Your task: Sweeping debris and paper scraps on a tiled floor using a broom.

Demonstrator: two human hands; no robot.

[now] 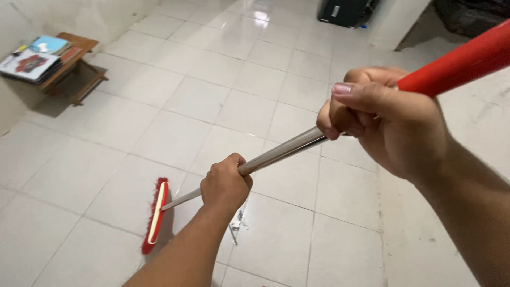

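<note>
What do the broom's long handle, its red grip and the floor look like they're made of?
The handle, held by the left hand and right hand, looks like polished metal: silvery with bright glints. The red grip seems smooth plastic or a coating, evenly coloured with a soft sheen. The floor appears to be glazed pale tile, glossy, with grout lines.

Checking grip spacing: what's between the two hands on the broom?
In the head view, only a bare stretch of the broom's metal handle runs between the left hand and the right hand; pale floor tiles lie beneath.
</note>
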